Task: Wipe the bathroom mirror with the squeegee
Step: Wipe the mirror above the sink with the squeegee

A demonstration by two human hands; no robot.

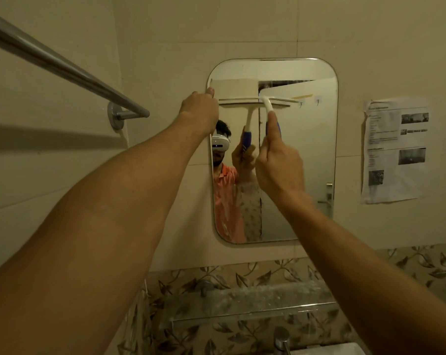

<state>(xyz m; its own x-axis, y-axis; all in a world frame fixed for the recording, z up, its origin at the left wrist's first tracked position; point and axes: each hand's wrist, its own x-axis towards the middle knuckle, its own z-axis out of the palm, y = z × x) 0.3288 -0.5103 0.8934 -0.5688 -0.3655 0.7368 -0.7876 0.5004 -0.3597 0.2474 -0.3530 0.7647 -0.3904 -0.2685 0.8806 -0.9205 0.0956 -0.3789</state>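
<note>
Right hand [278,170] wraps squeegee [268,108] handle; blade lies horizontal above the grip, high on mirror [306,162], left hand [198,111] gripping its left edge.

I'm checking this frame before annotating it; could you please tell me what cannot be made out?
All in the head view:
Printed sheet on the wall: text too small and blurred to read.
Left hand at the upper left edge of the mirror: fingers hidden behind its own back, grip unclear.
Squeegee handle: lower end covered by the right hand.
Tap: cut off by the bottom edge.
Towel rail: cut off by the left edge.
</note>
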